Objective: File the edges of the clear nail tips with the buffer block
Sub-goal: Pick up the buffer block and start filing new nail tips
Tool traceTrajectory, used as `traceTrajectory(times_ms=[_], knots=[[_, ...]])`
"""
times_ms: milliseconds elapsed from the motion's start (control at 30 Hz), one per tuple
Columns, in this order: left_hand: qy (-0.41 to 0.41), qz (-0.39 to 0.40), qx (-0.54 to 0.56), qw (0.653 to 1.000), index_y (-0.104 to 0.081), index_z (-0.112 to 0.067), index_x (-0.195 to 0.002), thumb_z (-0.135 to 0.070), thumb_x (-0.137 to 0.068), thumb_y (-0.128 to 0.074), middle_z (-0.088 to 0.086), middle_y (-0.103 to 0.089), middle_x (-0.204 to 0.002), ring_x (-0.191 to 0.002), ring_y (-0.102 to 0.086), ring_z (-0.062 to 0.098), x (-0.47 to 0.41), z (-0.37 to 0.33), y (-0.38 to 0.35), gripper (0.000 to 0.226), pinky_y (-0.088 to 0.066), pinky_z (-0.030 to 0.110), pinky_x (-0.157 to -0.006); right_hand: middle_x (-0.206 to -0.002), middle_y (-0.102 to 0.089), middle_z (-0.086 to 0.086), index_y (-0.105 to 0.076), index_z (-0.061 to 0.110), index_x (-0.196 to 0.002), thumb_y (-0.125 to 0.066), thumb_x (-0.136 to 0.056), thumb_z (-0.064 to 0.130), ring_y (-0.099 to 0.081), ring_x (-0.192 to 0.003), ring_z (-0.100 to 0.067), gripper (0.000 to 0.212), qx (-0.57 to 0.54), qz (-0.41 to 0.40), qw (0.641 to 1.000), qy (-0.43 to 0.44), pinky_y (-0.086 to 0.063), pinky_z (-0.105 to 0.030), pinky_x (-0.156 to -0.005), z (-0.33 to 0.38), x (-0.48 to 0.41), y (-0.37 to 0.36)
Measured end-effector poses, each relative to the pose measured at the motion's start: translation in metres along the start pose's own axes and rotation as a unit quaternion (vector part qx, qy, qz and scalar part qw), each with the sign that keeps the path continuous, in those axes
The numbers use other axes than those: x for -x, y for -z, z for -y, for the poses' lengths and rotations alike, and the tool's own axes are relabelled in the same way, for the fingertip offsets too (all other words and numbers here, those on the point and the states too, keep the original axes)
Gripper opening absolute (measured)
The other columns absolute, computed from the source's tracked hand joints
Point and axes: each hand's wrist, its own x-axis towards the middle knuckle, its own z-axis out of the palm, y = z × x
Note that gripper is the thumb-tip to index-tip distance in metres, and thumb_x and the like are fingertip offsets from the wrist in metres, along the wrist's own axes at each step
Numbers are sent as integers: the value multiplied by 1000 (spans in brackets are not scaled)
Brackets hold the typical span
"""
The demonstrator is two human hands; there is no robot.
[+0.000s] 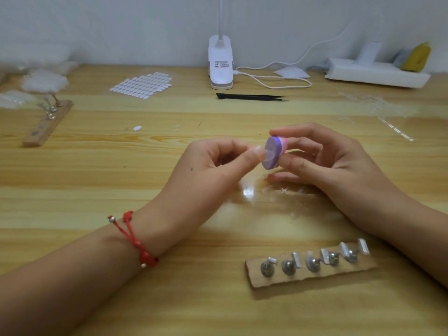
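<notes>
Wooden worktop (pixel 121 190), pale grain with a glare patch under the hands, stood against a plain pale wall (pixel 97 25).

Left grip (pixel 208 166) pinched a clear nail tip (pixel 268 154) between thumb and forefinger. The tip was hard to make out and sat against the purple face of the buffer block (pixel 275 152). Right grip (pixel 327 161) held the block by its edges, fingers curled round it. Both were raised just above mid-worktop. A red cord bracelet (pixel 135 238) was on the left wrist.

Near edge, right: cardboard strip (pixel 312 270) with a row of metal stands. A second strip (pixel 46 124) lay far left, beside some blurred white fluff.

Back row: a sheet of white oval pads (pixel 143 84), a white clip lamp (pixel 220 61) with its cable (pixel 274 81) looping right, and black tweezers (pixel 252 97) just in front of the lamp. A white power strip (pixel 375 71) sat at the far right by the wall. One loose white oval (pixel 137 128) lay mid-left. Scattered clear bits (pixel 371 105) lay on the right, too blurred to identify.
</notes>
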Motion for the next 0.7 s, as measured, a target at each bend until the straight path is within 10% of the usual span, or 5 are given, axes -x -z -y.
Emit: traceTrajectory(times_ms=[533,700], knots=[[1,13,26,1000,-70,-22,-74,-27,-82,-64,-22,-53,-47,-46,-48,-7,1,-3,0,11,-33,1,-48,-95,-71,-2,-66,19,-105,-65,-77,14,-72,-87,-18,28,1,-17,999,29,-59,-30,-76,-1,-1,1],[61,-21,76,995,-71,-27,-58,-41,-75,-72,-10,-51,-60,-58,-43,2,-4,1,8,21,-34,10,-51,-106,-63,-9,-66,22,-103,-70,-86,8,-65,-102,-21,23,224,-60,945,231,-55,-37,-89,2,1,3]])
